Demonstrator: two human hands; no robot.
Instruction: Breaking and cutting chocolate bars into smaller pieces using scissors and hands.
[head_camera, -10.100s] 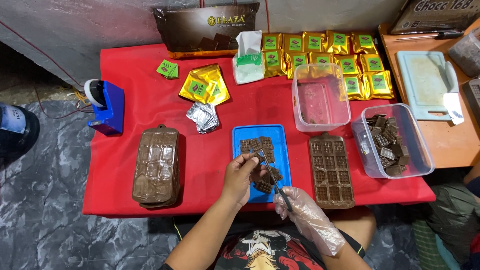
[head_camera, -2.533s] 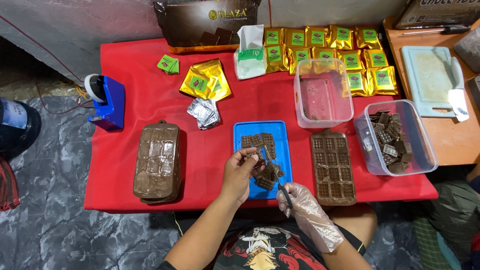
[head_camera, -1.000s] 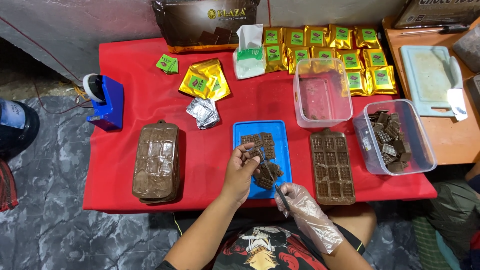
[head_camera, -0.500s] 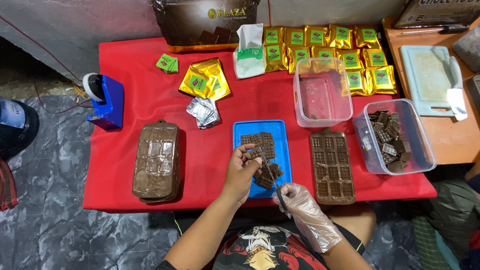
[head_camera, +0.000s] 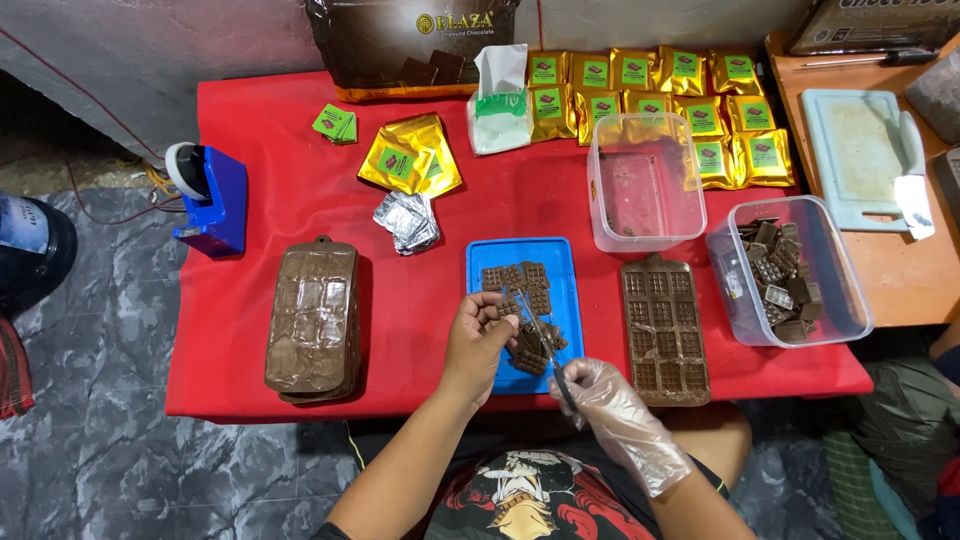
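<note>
My bare left hand (head_camera: 478, 345) pinches a small chocolate bar (head_camera: 508, 310) over the blue tray (head_camera: 570, 300). My right hand (head_camera: 605, 395), in a clear plastic glove, grips scissors (head_camera: 540, 340) whose blades reach up to the bar. Several chocolate bars (head_camera: 515, 277) lie at the tray's far end, and dark trimmings (head_camera: 535, 352) are heaped nearer me. A brown chocolate mould (head_camera: 664, 328) lies just right of the tray.
A stack of brown moulds (head_camera: 312, 318) sits left on the red table (head_camera: 270, 150). A clear tub of chocolate pieces (head_camera: 785, 270) and another clear tub (head_camera: 645, 180) stand right. Gold pouches (head_camera: 650, 90), foil wrappers (head_camera: 406, 220) and a blue tape dispenser (head_camera: 210, 200) lie beyond.
Both hands have stayed over the blue tray. The bar in my left hand and the scissors have shifted only slightly between frames.
</note>
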